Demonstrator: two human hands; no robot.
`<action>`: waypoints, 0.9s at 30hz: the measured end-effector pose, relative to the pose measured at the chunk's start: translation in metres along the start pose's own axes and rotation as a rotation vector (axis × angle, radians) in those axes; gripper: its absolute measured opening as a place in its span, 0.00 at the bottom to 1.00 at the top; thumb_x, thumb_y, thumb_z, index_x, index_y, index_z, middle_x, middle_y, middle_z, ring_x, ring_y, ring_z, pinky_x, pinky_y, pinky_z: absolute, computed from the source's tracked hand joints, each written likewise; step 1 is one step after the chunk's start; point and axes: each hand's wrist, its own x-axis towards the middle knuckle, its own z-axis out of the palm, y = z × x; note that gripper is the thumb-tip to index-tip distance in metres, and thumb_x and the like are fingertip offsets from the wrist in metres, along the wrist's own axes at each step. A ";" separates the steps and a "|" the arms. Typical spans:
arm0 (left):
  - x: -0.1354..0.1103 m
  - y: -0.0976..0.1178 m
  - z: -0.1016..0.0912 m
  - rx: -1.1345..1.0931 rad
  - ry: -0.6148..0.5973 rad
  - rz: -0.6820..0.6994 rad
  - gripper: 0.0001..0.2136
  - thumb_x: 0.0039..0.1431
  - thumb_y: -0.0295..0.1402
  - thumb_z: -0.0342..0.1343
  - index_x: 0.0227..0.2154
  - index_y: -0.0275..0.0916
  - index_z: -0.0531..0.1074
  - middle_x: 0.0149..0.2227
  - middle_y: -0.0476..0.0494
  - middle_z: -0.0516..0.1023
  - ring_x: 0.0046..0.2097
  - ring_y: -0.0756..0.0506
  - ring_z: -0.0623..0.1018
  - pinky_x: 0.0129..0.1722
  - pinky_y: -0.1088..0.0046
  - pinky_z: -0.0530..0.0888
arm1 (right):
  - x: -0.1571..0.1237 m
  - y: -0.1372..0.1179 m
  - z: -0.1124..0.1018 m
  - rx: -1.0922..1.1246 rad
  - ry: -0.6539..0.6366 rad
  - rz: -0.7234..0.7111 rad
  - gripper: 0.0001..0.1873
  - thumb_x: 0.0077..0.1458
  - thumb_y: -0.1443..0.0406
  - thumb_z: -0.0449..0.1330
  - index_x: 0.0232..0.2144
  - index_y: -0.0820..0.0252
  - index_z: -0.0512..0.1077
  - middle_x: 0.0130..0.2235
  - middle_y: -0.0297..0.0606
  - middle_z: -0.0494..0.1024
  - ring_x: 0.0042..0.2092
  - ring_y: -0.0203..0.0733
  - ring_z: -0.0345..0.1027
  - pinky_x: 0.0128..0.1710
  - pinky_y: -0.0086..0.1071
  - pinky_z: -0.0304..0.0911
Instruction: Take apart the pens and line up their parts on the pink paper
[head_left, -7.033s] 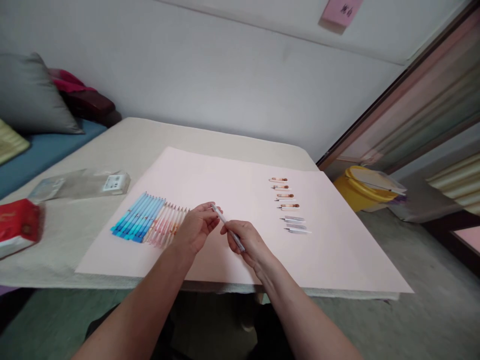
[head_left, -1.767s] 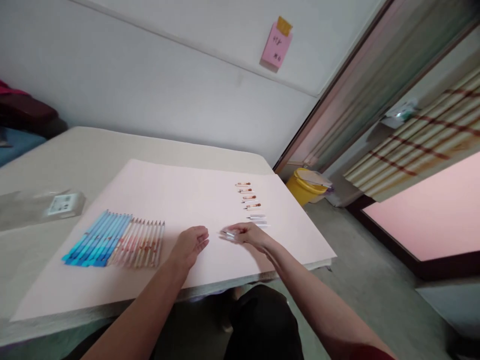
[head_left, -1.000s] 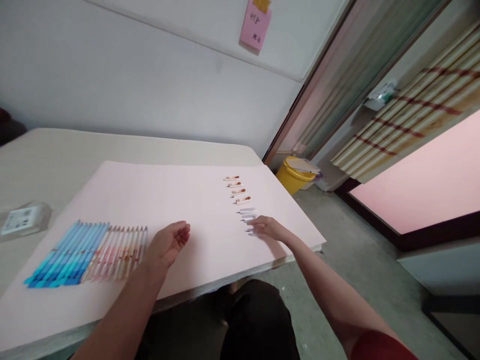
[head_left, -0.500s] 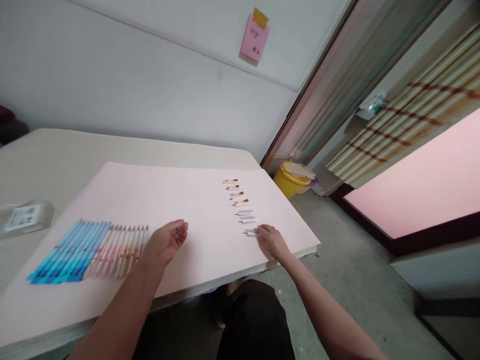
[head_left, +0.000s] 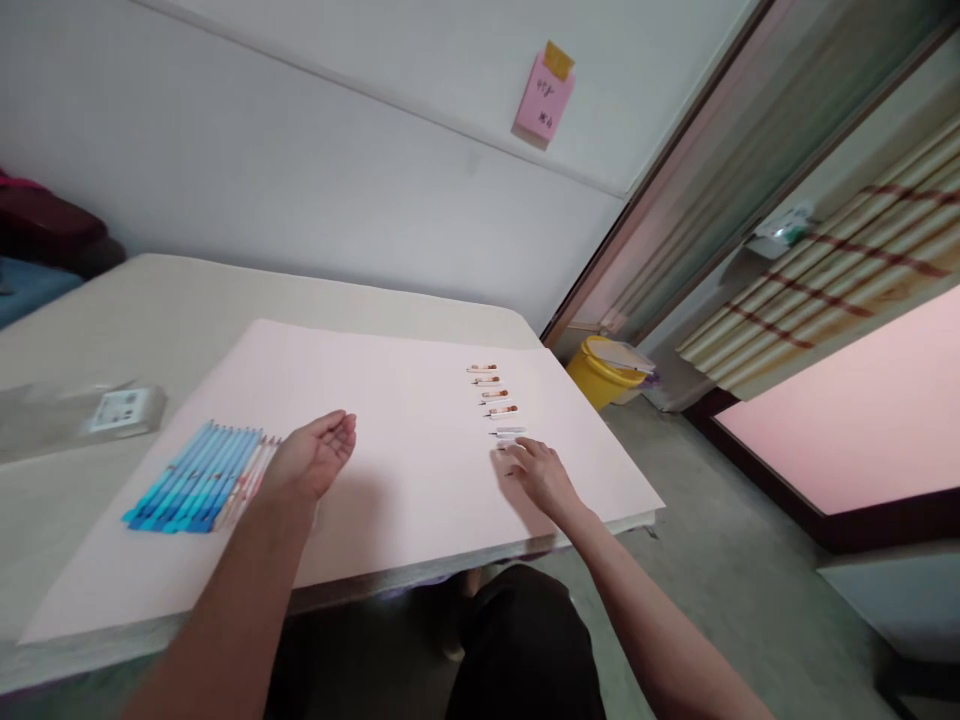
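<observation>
My left hand (head_left: 319,458) hovers over the pale pink sheet (head_left: 420,500) with its palm turned up. Its fingers are loosely bent and apart, and nothing shows in them. To its left lie slim blue pens (head_left: 196,480) side by side, then pale pink ones (head_left: 244,490) partly hidden behind my left forearm. My right hand (head_left: 544,478) is over the near end of a column of short white pen parts with thin dark tips (head_left: 511,431), its fingers spread and partly covering the nearest ones. Farther up the column, pieces carry brown figures (head_left: 500,411).
A clear plastic package with a white label (head_left: 116,410) lies on the table (head_left: 180,290) at left. Dark red and blue items (head_left: 49,225) sit at the far left. Beyond the table's right edge stands a yellow bucket (head_left: 596,375). A pink note (head_left: 545,98) hangs on the wall.
My right hand has shifted up the column from the nearest white part and lifted slightly. My left hand has moved a little left in view. The camera has turned left.
</observation>
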 end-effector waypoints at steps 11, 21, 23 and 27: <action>-0.005 0.037 -0.016 -0.111 0.084 0.155 0.06 0.50 0.17 0.54 0.30 0.31 0.70 0.28 0.43 0.75 0.30 0.51 0.77 0.30 0.77 0.75 | 0.052 -0.200 -0.014 0.272 -0.140 -0.518 0.16 0.57 0.63 0.57 0.48 0.58 0.68 0.49 0.43 0.72 0.49 0.47 0.63 0.45 0.39 0.57; -0.005 0.037 -0.016 -0.096 0.080 0.150 0.05 0.50 0.17 0.54 0.29 0.31 0.69 0.27 0.43 0.75 0.29 0.51 0.76 0.27 0.79 0.74 | 0.046 -0.237 0.046 0.339 -0.089 -0.653 0.27 0.58 0.51 0.53 0.55 0.57 0.63 0.57 0.44 0.66 0.60 0.51 0.50 0.56 0.46 0.46; -0.005 0.037 -0.017 -0.093 0.089 0.159 0.05 0.50 0.17 0.54 0.29 0.31 0.70 0.27 0.43 0.75 0.29 0.51 0.76 0.28 0.78 0.74 | 0.052 -0.228 0.037 0.334 -0.072 -0.568 0.20 0.61 0.53 0.50 0.41 0.59 0.73 0.45 0.45 0.75 0.54 0.49 0.59 0.54 0.44 0.48; -0.005 0.035 -0.018 -0.083 0.091 0.167 0.05 0.50 0.17 0.55 0.29 0.30 0.70 0.28 0.42 0.75 0.30 0.51 0.76 0.29 0.79 0.74 | 0.060 -0.207 0.024 0.276 -0.072 -0.275 0.17 0.63 0.58 0.48 0.31 0.61 0.72 0.34 0.45 0.76 0.42 0.46 0.66 0.43 0.39 0.55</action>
